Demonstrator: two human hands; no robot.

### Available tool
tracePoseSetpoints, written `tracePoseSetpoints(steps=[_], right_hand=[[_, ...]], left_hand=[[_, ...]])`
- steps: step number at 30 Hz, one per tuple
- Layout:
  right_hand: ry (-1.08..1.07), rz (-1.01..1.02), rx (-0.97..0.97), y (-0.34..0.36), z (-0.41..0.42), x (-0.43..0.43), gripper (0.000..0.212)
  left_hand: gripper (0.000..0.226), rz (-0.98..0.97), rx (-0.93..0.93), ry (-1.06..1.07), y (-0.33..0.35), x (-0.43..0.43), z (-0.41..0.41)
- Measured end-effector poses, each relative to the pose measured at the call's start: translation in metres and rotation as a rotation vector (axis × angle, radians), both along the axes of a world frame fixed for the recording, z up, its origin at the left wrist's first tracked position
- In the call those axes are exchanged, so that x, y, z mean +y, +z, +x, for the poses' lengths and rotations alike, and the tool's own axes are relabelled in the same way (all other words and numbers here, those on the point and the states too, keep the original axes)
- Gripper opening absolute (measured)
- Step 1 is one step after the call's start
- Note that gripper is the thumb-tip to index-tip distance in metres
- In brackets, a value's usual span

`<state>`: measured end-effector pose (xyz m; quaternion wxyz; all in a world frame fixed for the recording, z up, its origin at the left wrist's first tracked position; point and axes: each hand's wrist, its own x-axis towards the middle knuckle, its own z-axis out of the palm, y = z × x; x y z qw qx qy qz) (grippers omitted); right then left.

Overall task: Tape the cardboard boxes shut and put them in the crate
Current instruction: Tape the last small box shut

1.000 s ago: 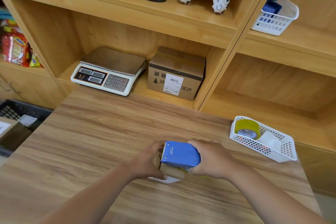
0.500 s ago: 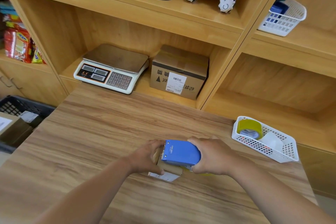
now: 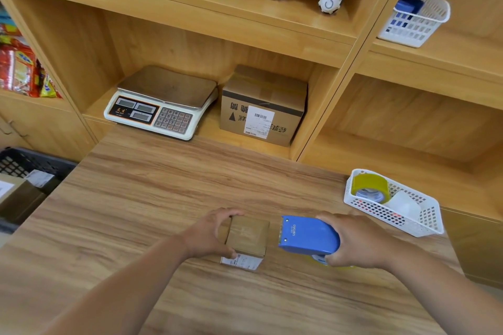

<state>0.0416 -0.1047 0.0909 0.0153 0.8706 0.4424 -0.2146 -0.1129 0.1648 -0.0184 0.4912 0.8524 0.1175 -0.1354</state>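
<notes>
Left hand (image 3: 209, 234) curling round the box (image 3: 247, 235), probably steadying it toward the counter's (image 3: 163, 198) 6 o'clock; right hand (image 3: 356, 242) gripping the dispenser (image 3: 307, 235) at the box's 3 o'clock, blade facing it, just apart. Crate (image 3: 32, 163) sitting at 9 o'clock.

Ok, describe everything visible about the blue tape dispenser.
The blue tape dispenser is a smooth rounded shell, perhaps plastic, with small white lettering and a toothed cutter at its left end. It sits just right of the small cardboard box, not touching it, above the wooden table. The right hand grips its right end; a tape roll peeks out underneath.
</notes>
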Motion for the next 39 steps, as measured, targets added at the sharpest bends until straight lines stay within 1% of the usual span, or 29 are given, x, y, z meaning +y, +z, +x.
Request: tracePoseSetpoints(steps=[7, 14, 17, 22, 28, 32, 37, 39], right_hand=[[-0.018, 0.017, 0.000, -0.015, 0.004, -0.019, 0.047], [-0.029, -0.019, 0.015, -0.027, 0.006, -0.018, 0.045], [-0.032, -0.036, 0.044, -0.035, 0.006, -0.013, 0.047], [-0.019, -0.065, 0.038, -0.053, 0.004, -0.005, 0.050], [-0.012, -0.081, 0.062, -0.062, 0.001, 0.005, 0.041], [-0.019, -0.068, 0.062, -0.065, -0.003, 0.008, 0.040], [-0.027, -0.065, 0.053, -0.069, -0.002, 0.006, 0.044], [-0.030, -0.069, 0.049, -0.069, -0.002, 0.006, 0.047]], left_hand=[[0.082, -0.037, 0.026, -0.002, 0.002, -0.001, 0.001], [0.088, -0.011, 0.069, 0.009, 0.003, -0.002, 0.003], [0.091, -0.006, 0.083, 0.003, 0.005, -0.003, 0.003], [0.090, 0.028, 0.088, -0.010, 0.007, -0.004, 0.005], [0.090, 0.085, 0.100, -0.019, 0.010, -0.005, 0.007], [0.093, 0.193, 0.101, -0.049, 0.013, -0.008, 0.011], [0.090, 0.563, 0.012, -0.236, 0.028, -0.024, 0.021], [0.094, 0.695, -0.040, -0.341, 0.034, -0.036, 0.027]])
